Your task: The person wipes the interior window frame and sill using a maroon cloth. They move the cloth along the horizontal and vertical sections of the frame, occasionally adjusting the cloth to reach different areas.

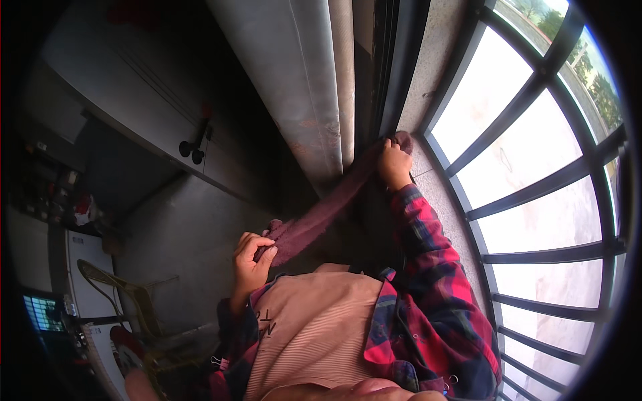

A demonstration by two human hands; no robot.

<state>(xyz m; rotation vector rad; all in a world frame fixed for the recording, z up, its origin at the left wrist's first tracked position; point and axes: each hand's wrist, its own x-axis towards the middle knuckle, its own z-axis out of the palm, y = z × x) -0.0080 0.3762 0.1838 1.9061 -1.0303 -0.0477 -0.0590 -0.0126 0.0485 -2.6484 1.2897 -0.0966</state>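
A dark maroon cloth (321, 215), fuzzy like a towel, stretches slantwise between my two hands. My left hand (253, 258) pinches its lower end between thumb and fingers, in front of my torso. Farther out, my right hand (395, 163) grips the other end at the window sill (429, 175), beside the dark window frame (396, 75). A bunched bit of the cloth sticks out past the right fingers. Both arms wear red and navy plaid sleeves.
Black metal bars (541, 190) curve along the window on the right. A pale grey curtain (306, 90) hangs ahead, close to the cloth. At lower left stands a yellowish chair (138, 301) near white furniture (93, 265). A pale surface with black knob-like items (193, 150) lies at upper left.
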